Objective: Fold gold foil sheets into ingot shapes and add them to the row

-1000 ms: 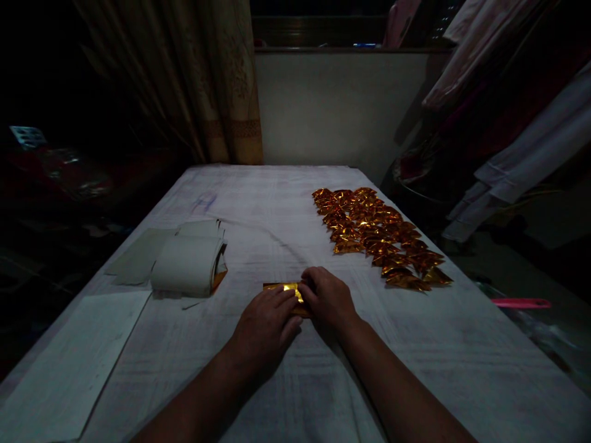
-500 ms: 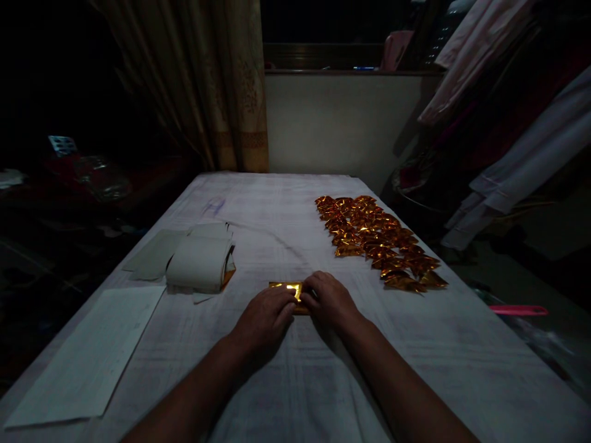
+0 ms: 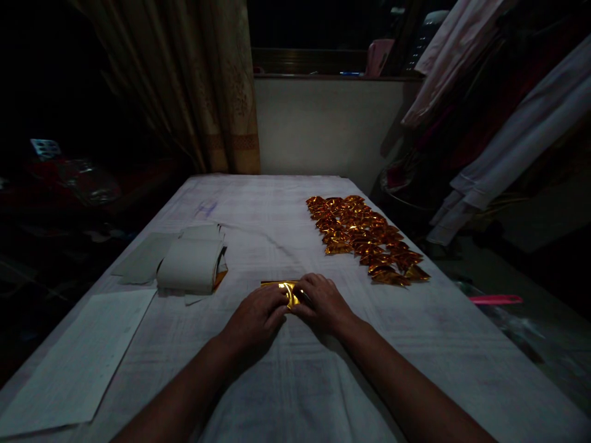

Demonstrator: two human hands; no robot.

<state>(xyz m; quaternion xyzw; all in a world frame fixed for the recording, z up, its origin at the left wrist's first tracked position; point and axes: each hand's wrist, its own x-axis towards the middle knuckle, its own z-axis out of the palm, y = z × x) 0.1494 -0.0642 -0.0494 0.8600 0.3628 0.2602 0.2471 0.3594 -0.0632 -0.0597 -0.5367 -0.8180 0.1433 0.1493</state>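
Note:
Between both hands lies a small folded piece of gold foil paper on the cloth, its shiny side up. The fingers of my left hand are together and press on its left part. At its right end my right hand is closed, with curled fingers and the thumb on the near edge. The fingers cover much of the paper. To the right stand rows of folded gold foil pieces. On the left is a stack of pale paper sheets, bent over, with gold showing at its right edge.
A large white sheet lies at the front left of the cloth-covered table. Behind the table are a curtain and a wall. Clothes hang at the right, above a pink handle.
The whole view has shifted, so the table things appear slightly further left. My right thumb has come to the near edge of the gold paper, whose visible surface now looks more curved.

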